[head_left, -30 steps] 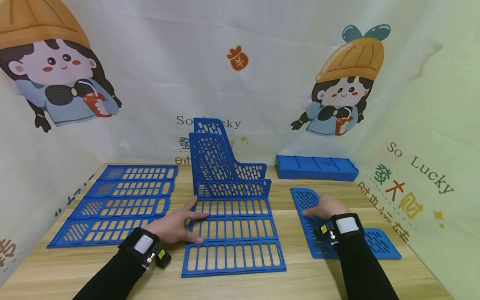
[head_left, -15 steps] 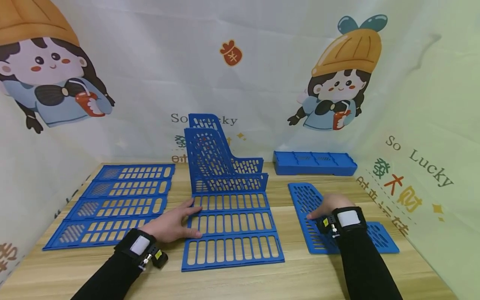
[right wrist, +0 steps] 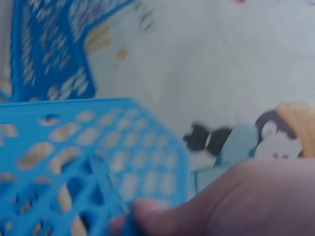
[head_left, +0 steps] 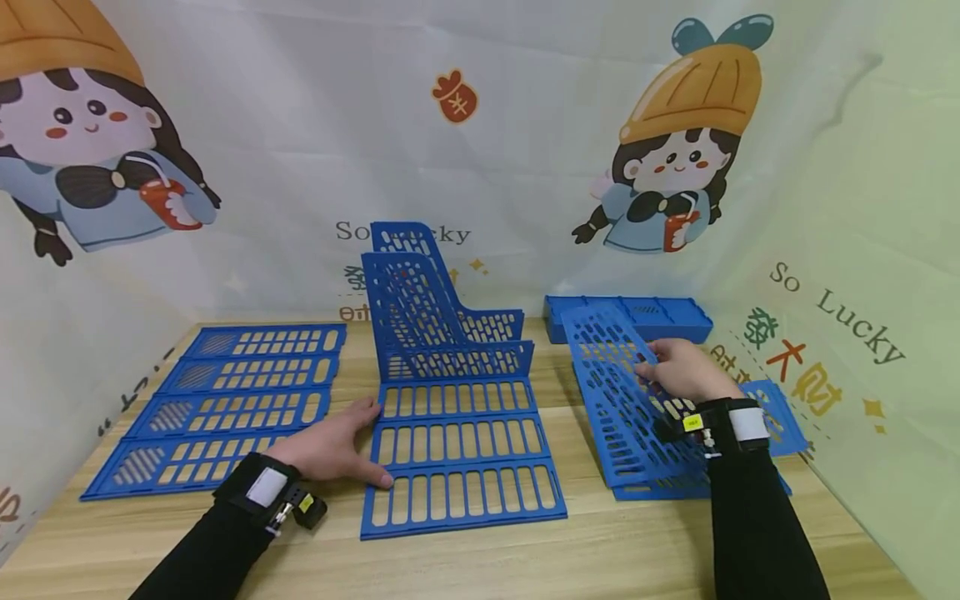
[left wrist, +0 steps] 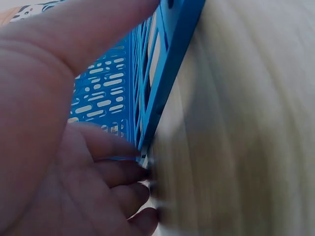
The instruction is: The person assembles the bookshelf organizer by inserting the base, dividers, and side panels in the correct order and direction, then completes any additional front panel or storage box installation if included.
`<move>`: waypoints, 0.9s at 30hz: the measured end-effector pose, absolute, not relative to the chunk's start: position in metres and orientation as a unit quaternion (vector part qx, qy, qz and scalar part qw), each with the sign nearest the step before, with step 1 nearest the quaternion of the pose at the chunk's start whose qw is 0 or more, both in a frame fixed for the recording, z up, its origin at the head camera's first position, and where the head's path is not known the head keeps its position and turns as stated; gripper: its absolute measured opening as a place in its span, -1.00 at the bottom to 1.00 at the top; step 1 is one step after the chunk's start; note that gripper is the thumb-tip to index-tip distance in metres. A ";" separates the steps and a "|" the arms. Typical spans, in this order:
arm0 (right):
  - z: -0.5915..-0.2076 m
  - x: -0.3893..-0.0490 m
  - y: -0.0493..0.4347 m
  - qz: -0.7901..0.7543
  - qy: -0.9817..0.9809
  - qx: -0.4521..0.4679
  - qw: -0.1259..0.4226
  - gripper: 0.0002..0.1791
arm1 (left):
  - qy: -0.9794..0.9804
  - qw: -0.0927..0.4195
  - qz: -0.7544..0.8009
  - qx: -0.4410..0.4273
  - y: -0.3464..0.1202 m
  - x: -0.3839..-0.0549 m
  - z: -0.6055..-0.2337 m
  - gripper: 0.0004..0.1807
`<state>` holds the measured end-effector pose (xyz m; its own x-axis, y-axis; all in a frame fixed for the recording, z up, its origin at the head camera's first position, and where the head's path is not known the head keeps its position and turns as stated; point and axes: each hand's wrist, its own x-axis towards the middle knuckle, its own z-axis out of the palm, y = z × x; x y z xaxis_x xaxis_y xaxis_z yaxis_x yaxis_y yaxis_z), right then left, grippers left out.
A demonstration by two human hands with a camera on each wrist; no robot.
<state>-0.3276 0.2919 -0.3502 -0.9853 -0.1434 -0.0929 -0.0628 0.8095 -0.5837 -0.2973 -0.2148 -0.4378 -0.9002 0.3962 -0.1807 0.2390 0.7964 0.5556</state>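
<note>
A blue perforated L-shaped side panel (head_left: 600, 385) is raised and tilted on the right, its edge pinched by my right hand (head_left: 686, 368). Beneath it, another blue perforated panel (head_left: 780, 417) lies on the table, mostly covered. My left hand (head_left: 322, 446) rests at the left edge of the flat slotted blue panels (head_left: 467, 485), thumb and fingers spread along that edge. Two upright perforated side panels (head_left: 420, 321) stand at the far end of the slotted ones. The left wrist view shows the fingertips by the slotted panels' rim (left wrist: 165, 83); the right wrist view is blurred.
Several flat blue slatted panels (head_left: 247, 379) lie in rows at the left. Behind the raised panel, a long blue ridged piece (head_left: 675, 321) sits against the patterned cloth backdrop (head_left: 517, 150). Everything rests on a wood-grain table (head_left: 450, 571).
My right hand has lifted the perforated side panel off the one below and moved slightly up and right. My left hand stays by the slotted panels, shifting slightly left in view.
</note>
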 end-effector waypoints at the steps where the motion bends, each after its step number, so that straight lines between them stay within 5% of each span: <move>1: -0.348 -0.327 0.289 -0.320 0.944 -0.066 0.044 -0.72 | 0.936 0.147 0.271 0.170 -0.215 -0.297 -0.437 0.48; 9: -0.355 -0.331 0.251 -0.412 0.897 -0.123 -0.102 -0.85 | 0.940 0.146 0.261 0.167 -0.214 -0.297 -0.438 0.48; 27: -0.374 -0.340 0.239 -0.407 0.895 -0.162 -0.084 -0.85 | 0.936 0.156 0.268 0.167 -0.215 -0.297 -0.437 0.47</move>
